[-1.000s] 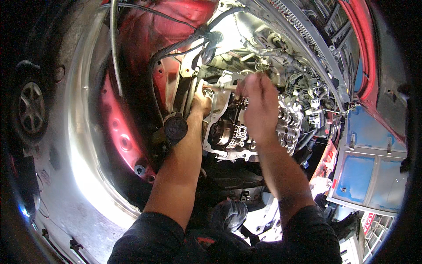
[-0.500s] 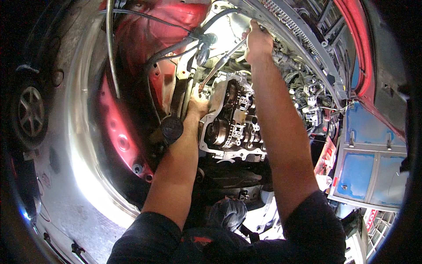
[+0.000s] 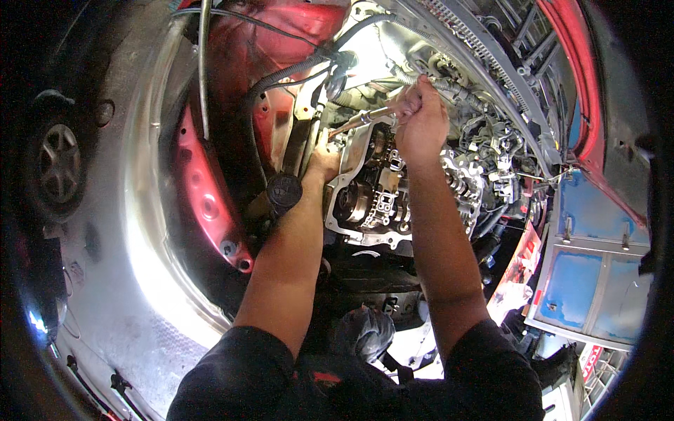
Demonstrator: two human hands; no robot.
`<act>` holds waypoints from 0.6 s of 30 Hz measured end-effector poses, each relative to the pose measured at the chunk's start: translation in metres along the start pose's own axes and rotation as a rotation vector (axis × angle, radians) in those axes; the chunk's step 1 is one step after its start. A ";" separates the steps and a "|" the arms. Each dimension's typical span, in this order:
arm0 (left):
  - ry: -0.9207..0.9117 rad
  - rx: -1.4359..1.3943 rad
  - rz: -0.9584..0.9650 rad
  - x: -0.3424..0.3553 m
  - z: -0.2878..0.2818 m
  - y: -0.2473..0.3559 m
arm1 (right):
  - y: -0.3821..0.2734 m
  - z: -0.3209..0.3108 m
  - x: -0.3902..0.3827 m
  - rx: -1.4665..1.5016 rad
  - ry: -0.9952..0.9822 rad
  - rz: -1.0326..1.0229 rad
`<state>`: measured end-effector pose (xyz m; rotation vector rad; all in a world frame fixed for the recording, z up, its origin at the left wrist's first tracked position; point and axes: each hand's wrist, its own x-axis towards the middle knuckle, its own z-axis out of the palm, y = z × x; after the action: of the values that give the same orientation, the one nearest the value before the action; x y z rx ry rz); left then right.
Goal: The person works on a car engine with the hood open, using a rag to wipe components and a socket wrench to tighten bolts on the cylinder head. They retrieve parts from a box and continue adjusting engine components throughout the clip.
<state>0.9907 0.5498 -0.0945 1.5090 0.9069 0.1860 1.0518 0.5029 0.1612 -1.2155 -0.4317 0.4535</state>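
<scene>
A long metal ratchet [image 3: 365,118] slants across the far left corner of an open car engine [image 3: 386,200]. My right hand [image 3: 421,126] is closed around the handle end, above the far side of the engine. At the other end, my left hand [image 3: 323,160] is closed about the ratchet's head, low beside the engine's left side; its fingertips and whatever the head sits on are hidden. The engine's top cover is off, showing a timing chain [image 3: 372,210] and camshaft parts. A round black cap [image 3: 284,191] sits beside my left forearm.
Dark corrugated hoses [image 3: 288,70] arch over the far left of the bay. A metal rod [image 3: 204,70] stands near the red fender edge [image 3: 207,203]. A bright light shines at the far side. Wiring and connectors [image 3: 502,158] crowd the right; a blue cabinet [image 3: 576,274] stands beyond.
My right hand has come nearer to me, swinging the ratchet handle to a flatter slant. The left hand stays at the ratchet's head. The whole view has shifted slightly.
</scene>
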 end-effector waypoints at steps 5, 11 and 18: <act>-0.007 -0.731 -0.399 -0.056 -0.032 0.025 | 0.004 0.000 0.001 0.027 0.019 0.009; 0.461 -0.597 0.110 -0.177 -0.016 0.049 | 0.004 0.009 -0.011 -0.056 0.036 -0.054; 0.668 -0.803 0.016 -0.168 -0.001 0.057 | 0.022 -0.004 -0.065 0.000 -0.079 -0.151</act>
<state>0.9011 0.4520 0.0227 0.6888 1.1463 0.9853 0.9974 0.4701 0.1344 -1.1590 -0.5869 0.3728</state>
